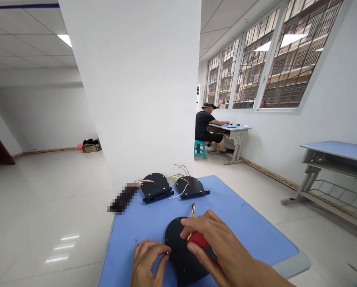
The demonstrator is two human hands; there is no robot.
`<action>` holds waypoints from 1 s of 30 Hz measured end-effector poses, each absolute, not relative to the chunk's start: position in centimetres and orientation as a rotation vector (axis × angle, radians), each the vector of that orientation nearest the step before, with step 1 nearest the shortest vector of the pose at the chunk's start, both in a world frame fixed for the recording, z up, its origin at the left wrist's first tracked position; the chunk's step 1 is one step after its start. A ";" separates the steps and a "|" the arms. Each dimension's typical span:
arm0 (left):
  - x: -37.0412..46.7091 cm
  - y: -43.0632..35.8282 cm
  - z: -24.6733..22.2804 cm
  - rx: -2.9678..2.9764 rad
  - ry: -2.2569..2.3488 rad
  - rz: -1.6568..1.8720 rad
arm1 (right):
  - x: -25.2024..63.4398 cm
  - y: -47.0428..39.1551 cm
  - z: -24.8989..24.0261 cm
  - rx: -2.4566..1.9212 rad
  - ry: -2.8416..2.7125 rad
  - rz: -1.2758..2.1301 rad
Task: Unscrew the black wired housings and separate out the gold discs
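A black rounded housing (184, 261) lies on the blue table in front of me, with coloured wires (193, 210) rising behind it. At its left edge, my left hand (150, 261) pinches a small screw (168, 252) between thumb and finger. Over the housing's right part, my right hand (217, 243) is curled round a red object (198, 239), mostly hidden by the fingers. Another small screw (136, 241) shows just beyond my left hand.
Two more black housings, one left (156, 186) and one right (192, 187), stand with loose wires at the far edge of the blue table (238, 215), against a white pillar. A blurred dark item (123, 199) sits far left. A person (204, 124) sits at another desk.
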State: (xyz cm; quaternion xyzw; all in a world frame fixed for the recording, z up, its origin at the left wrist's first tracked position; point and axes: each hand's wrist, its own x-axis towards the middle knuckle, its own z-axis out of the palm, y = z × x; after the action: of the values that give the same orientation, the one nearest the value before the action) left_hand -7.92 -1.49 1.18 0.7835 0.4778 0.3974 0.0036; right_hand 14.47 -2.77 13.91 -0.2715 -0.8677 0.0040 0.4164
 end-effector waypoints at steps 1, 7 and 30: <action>-7.8 -1.6 1.3 2.423 1.496 1.253 | 14.5 -2.8 13.9 -0.680 -2.178 0.005; -7.4 -1.6 1.3 2.305 1.506 1.303 | 14.6 -3.0 14.0 -0.666 -2.126 -0.061; -4.2 -0.1 -0.4 2.117 1.238 1.069 | 13.0 -1.9 12.0 -0.822 -2.238 -0.027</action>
State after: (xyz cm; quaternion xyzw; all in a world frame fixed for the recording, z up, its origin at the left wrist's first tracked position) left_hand -4.16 -0.12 -0.44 0.7699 0.4502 0.3889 0.2312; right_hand 13.00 -1.85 12.01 -0.3201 -0.8723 -0.0105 0.3695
